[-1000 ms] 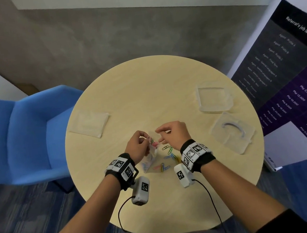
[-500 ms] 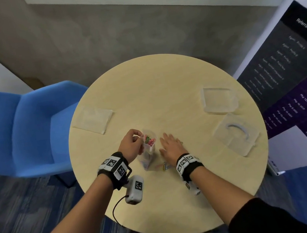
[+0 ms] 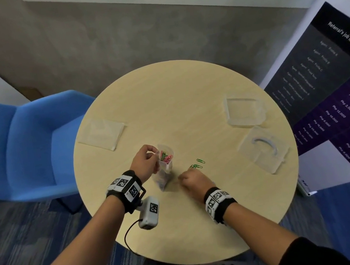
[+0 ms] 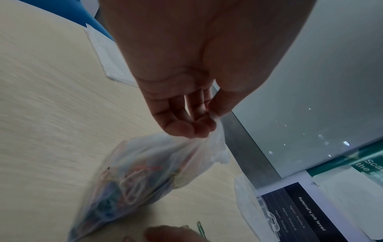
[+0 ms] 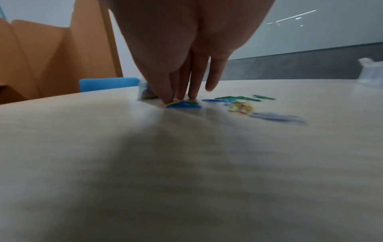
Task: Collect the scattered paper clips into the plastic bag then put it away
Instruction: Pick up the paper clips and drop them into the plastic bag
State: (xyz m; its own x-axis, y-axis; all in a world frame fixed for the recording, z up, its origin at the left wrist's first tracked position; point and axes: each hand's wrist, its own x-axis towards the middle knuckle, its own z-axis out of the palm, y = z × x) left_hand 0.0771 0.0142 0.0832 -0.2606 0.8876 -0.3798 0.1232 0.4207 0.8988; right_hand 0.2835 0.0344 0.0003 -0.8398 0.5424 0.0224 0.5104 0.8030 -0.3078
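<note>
Plastic bag [image 3: 165, 162] held open, right hand [image 3: 194, 179] back on the bench [image 3: 176, 101]
Left fingers [image 4: 182, 126] pinch its rim; right fingers [image 5: 180, 88], gone from its mouth, pinch loose paper clips [image 5: 183, 104], so collecting goes on

Table [image 3: 176, 101]: pale beige, faint wood grain. Plastic bag [image 3: 166, 166]: clear, w/ pink, green, blue bits inside. Paper clips [image 5: 238, 98] loose on top: green, blue, yellow. Chair [image 3: 15, 142]: bright blue. Wristbands [image 3: 124, 186]: black, white tags w/ blk square codes. Poster [image 3: 331, 89]: black to purple, white txt. Carpet [image 3: 28, 240]: blue-grey streaks.
</note>
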